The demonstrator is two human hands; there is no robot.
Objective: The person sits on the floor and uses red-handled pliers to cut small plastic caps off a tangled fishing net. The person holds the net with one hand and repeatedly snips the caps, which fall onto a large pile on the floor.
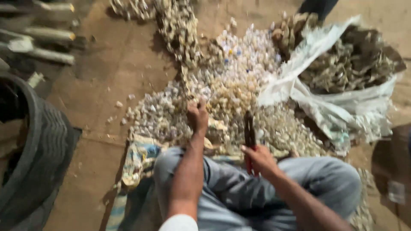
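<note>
I sit on the floor with my knees in grey trousers at the bottom of the view. My left hand reaches forward into a wide heap of small pale, whitish bits spread on the ground, its fingers curled down among them. My right hand rests over my right knee and grips a pair of pliers with red handles, the dark jaws pointing away from me toward the heap. The picture is blurred, so what the left fingers hold cannot be made out.
A white sack lies open at the right, filled with brownish scrap. A dark rubber tyre stands at the left edge. Metal rods lie at the top left. A patterned cloth lies under my left knee.
</note>
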